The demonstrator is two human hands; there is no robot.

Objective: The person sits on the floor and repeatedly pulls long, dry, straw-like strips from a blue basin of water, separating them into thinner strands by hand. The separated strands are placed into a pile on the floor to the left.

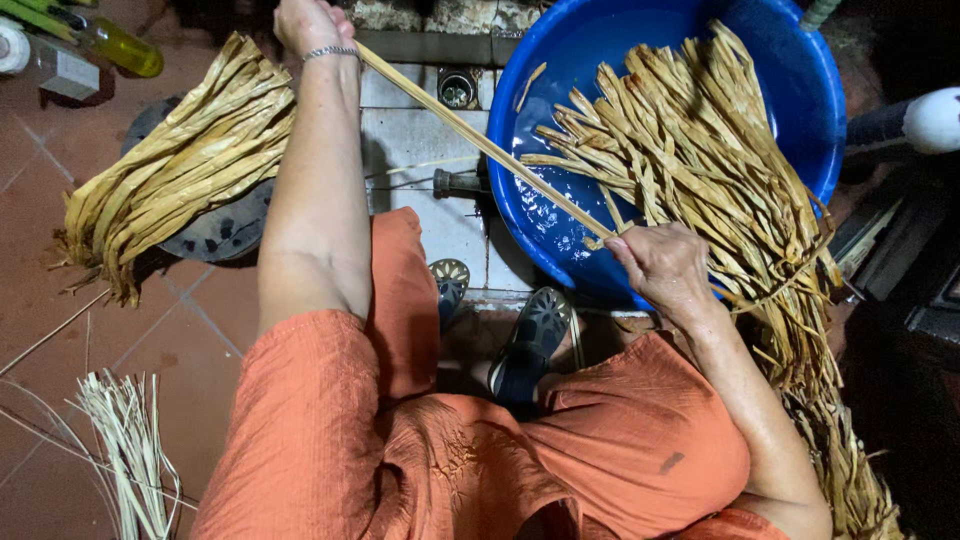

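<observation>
My left hand (308,24) is raised at the top of the view, closed on one end of a long tan leaf strip (470,135). The strip runs diagonally down to my right hand (660,265), which pinches its other end at the near rim of a blue plastic basin (800,70). A thick bundle of wet tan strips (700,150) lies in the basin and spills over its right edge. A second bundle of tan strips (170,165) rests on the floor to the left of my left arm. I wear orange clothes and dark sandals (530,340).
A yellow bottle (125,45) and a small box stand at the top left. Thin pale stalks (130,450) lie on the red tile floor at the lower left. A round dark disc (215,230) sits under the left bundle. A floor drain (457,88) is near the basin.
</observation>
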